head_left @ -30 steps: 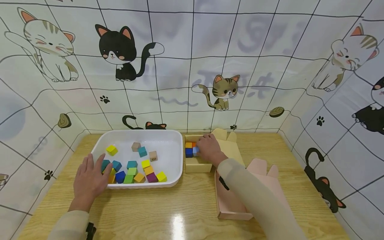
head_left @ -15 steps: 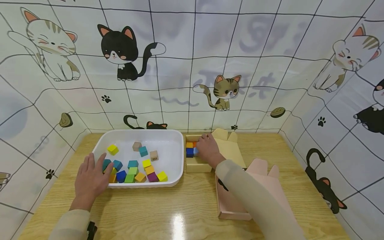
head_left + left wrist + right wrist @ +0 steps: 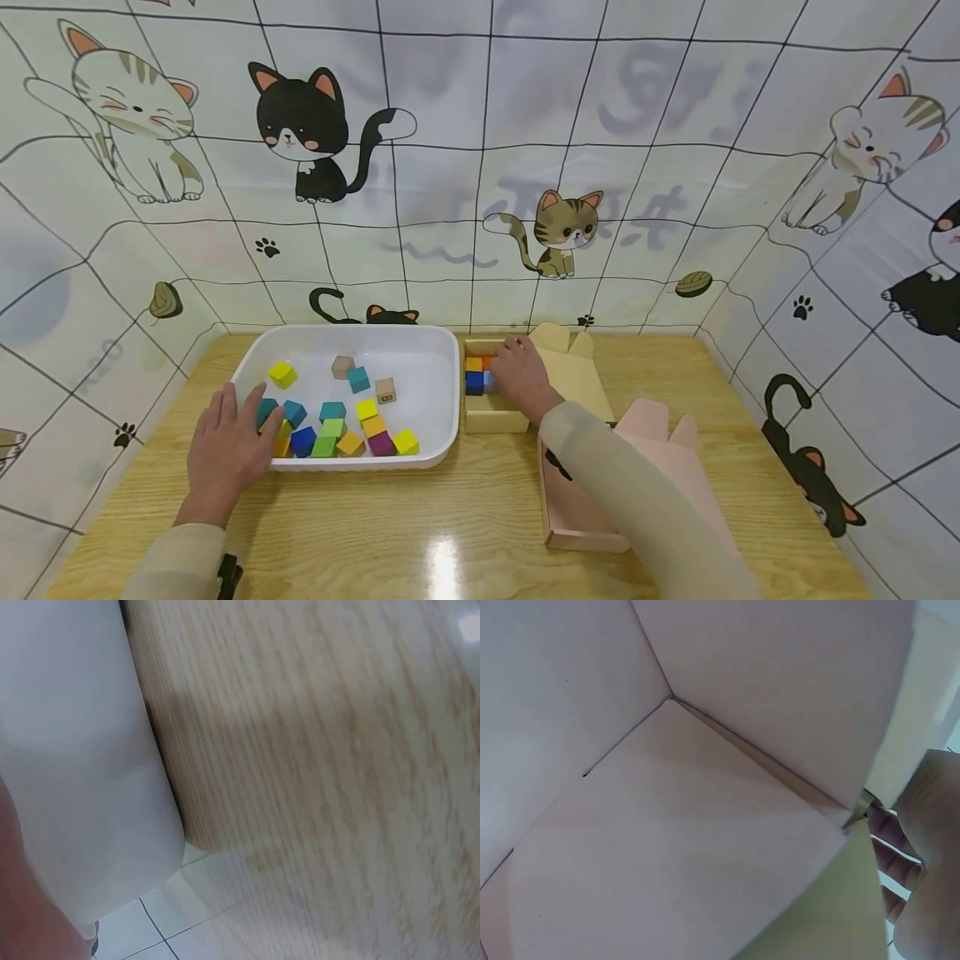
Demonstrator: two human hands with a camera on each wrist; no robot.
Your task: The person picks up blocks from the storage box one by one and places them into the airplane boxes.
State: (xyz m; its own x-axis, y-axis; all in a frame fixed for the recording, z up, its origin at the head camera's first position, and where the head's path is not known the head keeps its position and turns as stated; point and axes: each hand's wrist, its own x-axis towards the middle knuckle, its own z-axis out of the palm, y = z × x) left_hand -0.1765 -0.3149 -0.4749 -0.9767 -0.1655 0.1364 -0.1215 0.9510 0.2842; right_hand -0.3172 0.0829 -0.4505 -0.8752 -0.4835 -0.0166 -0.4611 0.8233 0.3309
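Observation:
In the head view my left hand (image 3: 231,446) lies over the left front corner of a white tray (image 3: 420,460), fingers extended and thumb over the coloured blocks inside. The left wrist view has part of this hand (image 3: 30,900) against the tray's outer wall (image 3: 97,772). My right hand (image 3: 519,375) reaches down into a small yellow cardboard box (image 3: 495,421). Beside its fingers in the box sit a dark blue block (image 3: 474,383), a yellow-orange block (image 3: 474,363) and a light blue block (image 3: 490,381). The right fingertips are hidden, so I cannot tell whether they hold a block.
An open pink box (image 3: 577,508) stands at the front right, under my right forearm. The yellow box's lid (image 3: 573,375) lies folded back to the right. Several blocks, such as a purple block (image 3: 382,442), lie in the tray. A cat-patterned cloth (image 3: 450,183) walls the wooden table (image 3: 360,533).
The view has shifted slightly. Both hands stay in place, the left at the tray's corner and the right in the yellow box.

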